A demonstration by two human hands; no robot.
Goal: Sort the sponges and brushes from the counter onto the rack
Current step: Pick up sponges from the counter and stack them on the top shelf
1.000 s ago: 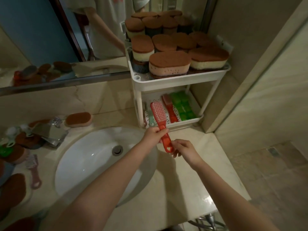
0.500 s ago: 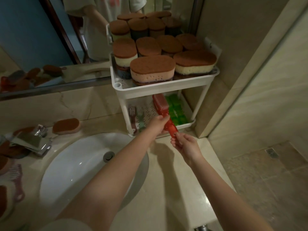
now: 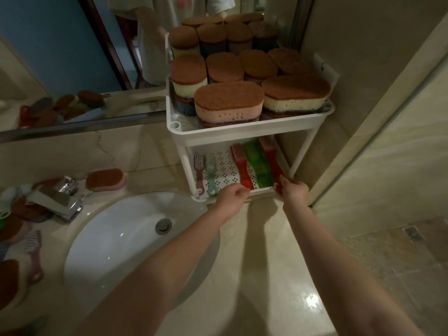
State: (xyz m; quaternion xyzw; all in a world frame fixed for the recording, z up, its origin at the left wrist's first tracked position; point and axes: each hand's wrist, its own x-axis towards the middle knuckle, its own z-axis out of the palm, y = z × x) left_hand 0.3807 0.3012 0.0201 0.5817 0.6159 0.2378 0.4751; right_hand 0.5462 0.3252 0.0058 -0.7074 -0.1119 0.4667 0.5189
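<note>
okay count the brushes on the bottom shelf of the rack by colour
Red brushes: 2
Green brush: 1
Pink brush: 1
Teal brush: 1
Total: 5

Sink (image 3: 116, 241) — faucet (image 3: 58, 202) — mirror (image 3: 60, 57)

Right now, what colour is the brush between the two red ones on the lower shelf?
Green brush, seen clearly in the head view.

A home bathroom.
White oval sink (image 3: 116, 238), chrome tap (image 3: 58, 202), wall mirror (image 3: 60, 57), beige marble worktop (image 3: 266, 275), tiled floor (image 3: 400, 251).
</note>
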